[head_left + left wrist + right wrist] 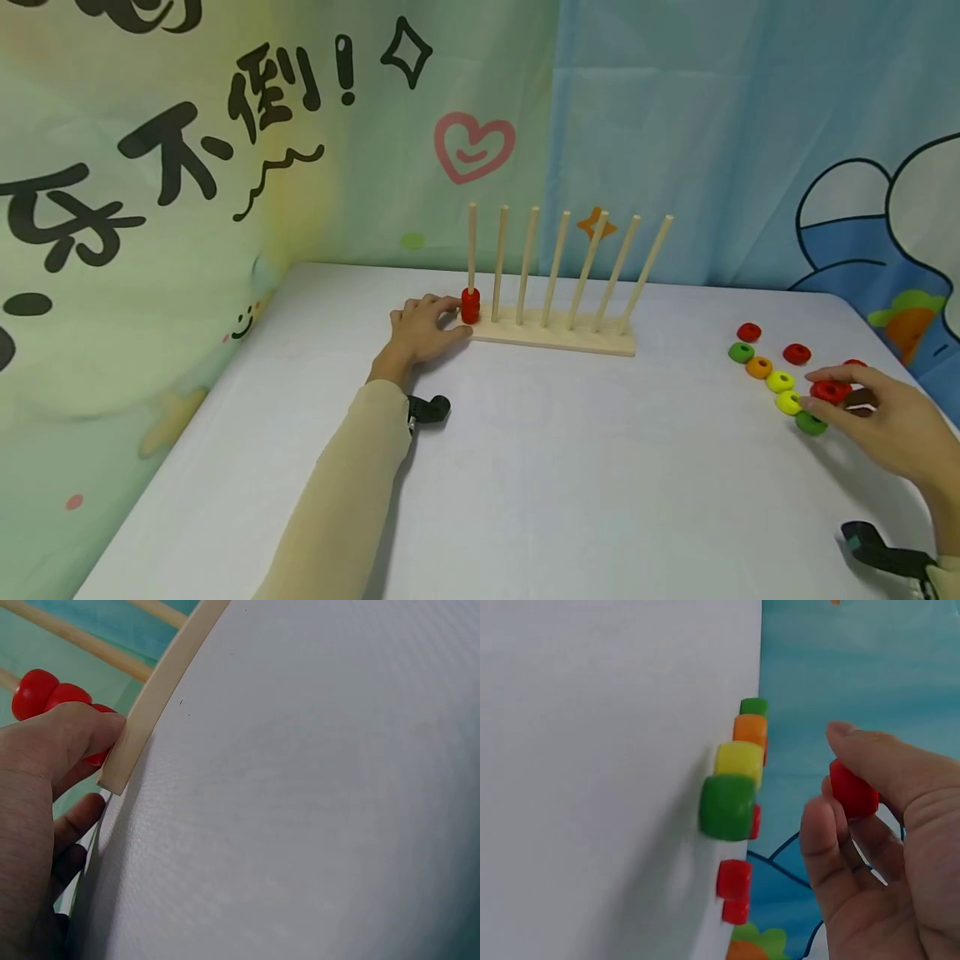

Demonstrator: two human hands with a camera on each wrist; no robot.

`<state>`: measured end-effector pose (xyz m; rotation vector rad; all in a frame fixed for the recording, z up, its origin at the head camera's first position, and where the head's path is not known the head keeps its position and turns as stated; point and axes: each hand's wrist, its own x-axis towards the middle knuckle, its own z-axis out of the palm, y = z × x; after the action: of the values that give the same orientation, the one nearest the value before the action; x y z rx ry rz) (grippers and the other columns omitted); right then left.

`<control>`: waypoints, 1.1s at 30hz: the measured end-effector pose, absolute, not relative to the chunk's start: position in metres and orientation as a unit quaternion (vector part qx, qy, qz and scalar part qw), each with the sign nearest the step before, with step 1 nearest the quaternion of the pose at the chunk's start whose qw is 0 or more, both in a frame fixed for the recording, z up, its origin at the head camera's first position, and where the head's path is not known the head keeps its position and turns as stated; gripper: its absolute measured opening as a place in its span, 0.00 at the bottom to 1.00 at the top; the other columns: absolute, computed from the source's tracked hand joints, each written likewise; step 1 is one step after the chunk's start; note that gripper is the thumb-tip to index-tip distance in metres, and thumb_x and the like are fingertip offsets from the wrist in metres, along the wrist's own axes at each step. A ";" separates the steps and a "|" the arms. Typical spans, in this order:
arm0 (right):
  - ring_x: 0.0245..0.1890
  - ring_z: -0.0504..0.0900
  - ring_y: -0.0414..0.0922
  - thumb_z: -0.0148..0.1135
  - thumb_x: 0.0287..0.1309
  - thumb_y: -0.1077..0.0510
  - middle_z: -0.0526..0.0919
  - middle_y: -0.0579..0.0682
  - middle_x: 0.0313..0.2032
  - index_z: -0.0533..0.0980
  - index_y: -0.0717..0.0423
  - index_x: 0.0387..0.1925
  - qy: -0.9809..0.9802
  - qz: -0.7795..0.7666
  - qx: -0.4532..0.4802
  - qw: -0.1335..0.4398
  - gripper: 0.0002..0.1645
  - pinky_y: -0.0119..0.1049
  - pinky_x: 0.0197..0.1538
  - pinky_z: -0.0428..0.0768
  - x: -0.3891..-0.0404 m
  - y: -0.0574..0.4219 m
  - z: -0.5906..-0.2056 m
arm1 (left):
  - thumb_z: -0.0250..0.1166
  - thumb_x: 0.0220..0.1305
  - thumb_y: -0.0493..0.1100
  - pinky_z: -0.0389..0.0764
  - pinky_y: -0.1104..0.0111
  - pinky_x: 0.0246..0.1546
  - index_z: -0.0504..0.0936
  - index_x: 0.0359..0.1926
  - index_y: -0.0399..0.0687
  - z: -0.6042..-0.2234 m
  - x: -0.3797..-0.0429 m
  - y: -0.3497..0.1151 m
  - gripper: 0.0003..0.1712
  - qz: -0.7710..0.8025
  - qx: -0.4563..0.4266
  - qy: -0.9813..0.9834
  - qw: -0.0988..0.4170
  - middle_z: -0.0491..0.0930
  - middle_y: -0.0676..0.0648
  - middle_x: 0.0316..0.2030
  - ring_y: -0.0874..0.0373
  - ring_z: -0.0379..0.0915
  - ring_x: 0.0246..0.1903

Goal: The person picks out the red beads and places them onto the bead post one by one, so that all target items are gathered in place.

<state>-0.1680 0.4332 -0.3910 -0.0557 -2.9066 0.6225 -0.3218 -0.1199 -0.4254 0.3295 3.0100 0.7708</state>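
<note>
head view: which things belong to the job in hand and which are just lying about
Seemingly part of the job:
wooden peg stand, held at one end by the left hand
red beads on the stand's end peg
red bead in the grip of the right hand
loose beads on the table, probably: matching shape

Just lying about:
nothing clearly; printed backdrop looks like scenery

On the table (pixel 600 467), loose beads (pixel 780 385) lie right of the peg rack (pixel 555 335), behind which hangs a backdrop (pixel 637 125).
</note>
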 end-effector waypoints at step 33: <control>0.34 0.71 0.20 0.68 0.60 0.52 0.79 0.55 0.50 0.74 0.53 0.60 -0.949 0.274 0.097 0.121 0.27 0.19 0.33 0.74 -0.198 0.358 -0.347 | 0.58 0.61 0.66 0.53 0.46 0.58 0.72 0.67 0.65 -0.425 -0.322 -0.117 0.34 0.242 0.106 0.964 0.009 0.70 0.49 0.63 0.45 0.56 0.64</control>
<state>-0.1978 0.3580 -0.3468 0.2842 -2.7724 0.8007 -0.3218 -0.1173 -0.4251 0.3326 3.0115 0.7571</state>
